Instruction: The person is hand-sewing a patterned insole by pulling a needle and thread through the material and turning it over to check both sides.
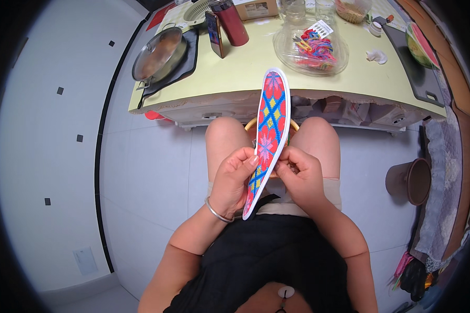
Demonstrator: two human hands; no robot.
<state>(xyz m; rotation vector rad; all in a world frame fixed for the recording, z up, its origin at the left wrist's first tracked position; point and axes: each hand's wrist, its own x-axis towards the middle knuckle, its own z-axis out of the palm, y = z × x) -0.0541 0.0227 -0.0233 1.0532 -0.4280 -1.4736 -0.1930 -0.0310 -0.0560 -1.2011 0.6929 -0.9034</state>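
Observation:
An embroidered insole (268, 141) with a white border stands upright, slightly tilted, above my lap. Its stitched pattern shows red flowers, blue lattice lines and yellow diamonds. My left hand (235, 175) grips its left edge in the lower half, the thumb lying on the patterned face. On the opposite edge, my right hand (302, 175) has its fingers curled and pinched together close to the white border. Whatever those fingertips hold, such as a needle or thread, is too small to make out. Behind the insole, between my knees, part of a round yellowish rim (295, 125) shows.
Ahead stands a pale yellow table (245, 73). On it are a clear plastic tray (282, 52) with colourful thread (318, 49), a lidded pan (159, 55), a phone (214, 35), a red flask (231, 23) and cut watermelon (422, 47). A brown bin (418, 181) stands on the floor at right.

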